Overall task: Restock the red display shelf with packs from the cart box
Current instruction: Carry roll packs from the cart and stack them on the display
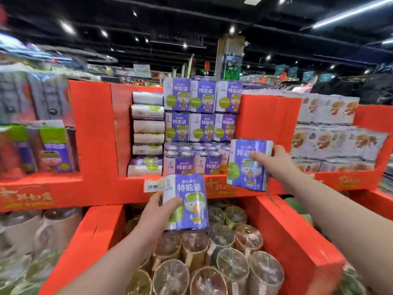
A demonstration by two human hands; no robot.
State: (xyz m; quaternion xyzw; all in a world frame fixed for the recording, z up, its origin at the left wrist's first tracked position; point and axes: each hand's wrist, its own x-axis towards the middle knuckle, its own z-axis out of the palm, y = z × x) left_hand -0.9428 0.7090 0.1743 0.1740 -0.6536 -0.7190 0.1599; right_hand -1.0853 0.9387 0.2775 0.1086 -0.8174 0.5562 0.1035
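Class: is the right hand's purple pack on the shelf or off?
Off: the right hand holds the purple plastic-wrapped pack before the red cardboard shelf.

Open room lies above the low front row of packs [187,165] in the middle bay of the red display shelf [106,188] — the tall back stack [202,109], sideways packs [148,126] at left and red divider [261,118] at right wall it in.
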